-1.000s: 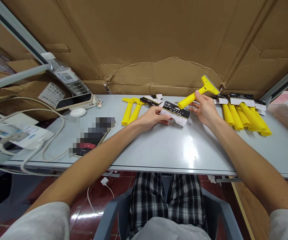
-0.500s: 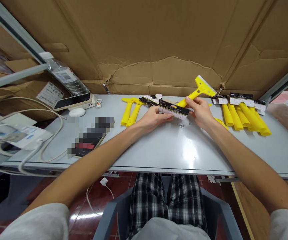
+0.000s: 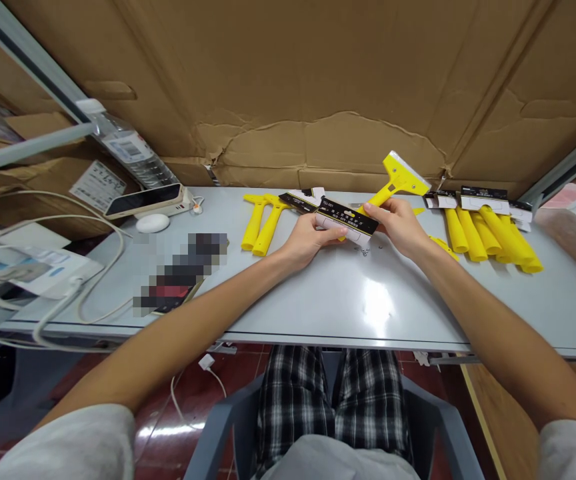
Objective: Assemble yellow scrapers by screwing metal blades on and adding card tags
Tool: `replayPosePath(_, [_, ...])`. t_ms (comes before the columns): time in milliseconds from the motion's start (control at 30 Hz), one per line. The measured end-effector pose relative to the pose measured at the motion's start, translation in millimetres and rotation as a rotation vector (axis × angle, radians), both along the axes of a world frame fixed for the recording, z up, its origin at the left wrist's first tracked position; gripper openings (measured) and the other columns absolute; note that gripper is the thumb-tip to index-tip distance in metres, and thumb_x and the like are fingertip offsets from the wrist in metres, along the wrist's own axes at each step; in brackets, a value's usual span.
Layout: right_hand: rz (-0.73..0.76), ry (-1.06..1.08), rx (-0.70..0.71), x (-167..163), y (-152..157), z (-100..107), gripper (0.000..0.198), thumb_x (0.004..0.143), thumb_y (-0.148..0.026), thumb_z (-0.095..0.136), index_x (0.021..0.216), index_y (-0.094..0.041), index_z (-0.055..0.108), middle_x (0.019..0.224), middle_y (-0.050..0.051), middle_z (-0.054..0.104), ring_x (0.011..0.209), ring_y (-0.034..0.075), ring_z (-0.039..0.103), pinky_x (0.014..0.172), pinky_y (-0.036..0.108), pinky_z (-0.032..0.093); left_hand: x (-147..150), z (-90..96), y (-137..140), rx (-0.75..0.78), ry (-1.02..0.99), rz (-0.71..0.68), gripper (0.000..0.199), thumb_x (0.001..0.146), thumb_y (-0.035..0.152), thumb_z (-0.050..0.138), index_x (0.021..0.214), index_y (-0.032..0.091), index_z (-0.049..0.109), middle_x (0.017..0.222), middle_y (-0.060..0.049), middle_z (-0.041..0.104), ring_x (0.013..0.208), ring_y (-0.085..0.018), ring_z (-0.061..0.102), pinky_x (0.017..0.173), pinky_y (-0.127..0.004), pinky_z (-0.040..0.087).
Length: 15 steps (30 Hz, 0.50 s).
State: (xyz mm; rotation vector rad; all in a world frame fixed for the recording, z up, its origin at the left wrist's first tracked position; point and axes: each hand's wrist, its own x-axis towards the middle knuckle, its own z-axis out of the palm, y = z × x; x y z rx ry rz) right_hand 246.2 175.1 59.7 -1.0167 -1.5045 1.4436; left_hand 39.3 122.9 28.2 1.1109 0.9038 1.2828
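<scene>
So the person at the table (image 3: 298, 300) has both hands busy just above the middle of the frame. The left hand (image 3: 304, 241) is pinching a black-and-white card (image 3: 353, 224) at its left end, thumb over the front. The right hand (image 3: 401, 223) has its fingers closed on the handle of a yellow scraper (image 3: 399, 181), with the wide head poking out past them toward the upper right. So the scraper sits right at the right hand and up and right of the left one. Its lower handle disappears at the card's top right edge; can't tell from here if it's inside the card or only behind it.

Compared with a second ago: the whole handle was showing then, end and all, in front of the card's upper right corner. Now that lower part is hidden, and the right hand has moved in a bit closer to the left. A little clump of tiny metal bits (image 3: 365, 251) has also come into sight just below the card, plus some yellow plastic (image 3: 443, 247) by the right forearm.

The two yellow scrapers (image 3: 264, 225) left of the hands haven't really budged, same for the carded yellow handles (image 3: 491, 233) bunched over on the right.
</scene>
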Motion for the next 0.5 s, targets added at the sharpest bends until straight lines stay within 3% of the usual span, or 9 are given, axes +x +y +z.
replayPosePath(133, [0.002, 0.004, -0.007, -0.6, -0.5, -0.1, 0.080, 0.065, -0.076, 0.086, 0.111, -0.012, 0.070, 0.127, 0.012, 0.068, 0.101, 0.015, 0.069, 0.077, 0.025, 0.062, 0.3, -0.6, -0.1, 0.012, -0.007, 0.009, 0.036, 0.069, 0.030, 0.099, 0.095, 0.013, 0.081, 0.103, -0.009, 0.081, 0.095, -0.020, 0.075, 0.094, -0.040, 0.061])
replayPosePath(267, [0.187, 0.042, -0.098, 0.5, -5.9, 4.2, 0.086, 0.073, -0.087, 0.072, 0.123, -0.019, 0.065, 0.119, 0.012, 0.069, 0.097, 0.017, 0.071, 0.073, 0.031, 0.064, 1.0, 3.4, -0.9, 0.003, -0.109, 0.007, 0.035, 0.072, 0.031, 0.098, 0.098, 0.014, 0.081, 0.106, -0.008, 0.081, 0.099, -0.020, 0.075, 0.097, -0.039, 0.061])
replayPosePath(367, [0.238, 0.033, -0.068, 0.5, -9.8, 4.8, 0.086, 0.072, -0.078, 0.081, 0.134, -0.022, 0.061, 0.122, 0.010, 0.068, 0.097, 0.016, 0.071, 0.074, 0.033, 0.066, 2.1, 5.1, -1.5, 0.020, -0.133, 0.000, 0.038, 0.072, 0.033, 0.098, 0.100, 0.014, 0.079, 0.106, -0.009, 0.081, 0.101, -0.022, 0.076, 0.101, -0.044, 0.060])
replayPosePath(500, [0.151, -0.014, -0.036, -2.1, -10.3, -0.8, 0.076, 0.068, -0.057, 0.092, 0.127, -0.019, 0.064, 0.126, 0.010, 0.067, 0.092, 0.013, 0.069, 0.069, 0.028, 0.064, 2.5, 4.6, -1.1, 0.002, -0.134, -0.029, 0.058, 0.065, 0.025, 0.102, 0.112, 0.017, 0.070, 0.110, -0.008, 0.078, 0.100, -0.022, 0.075, 0.097, -0.044, 0.062])
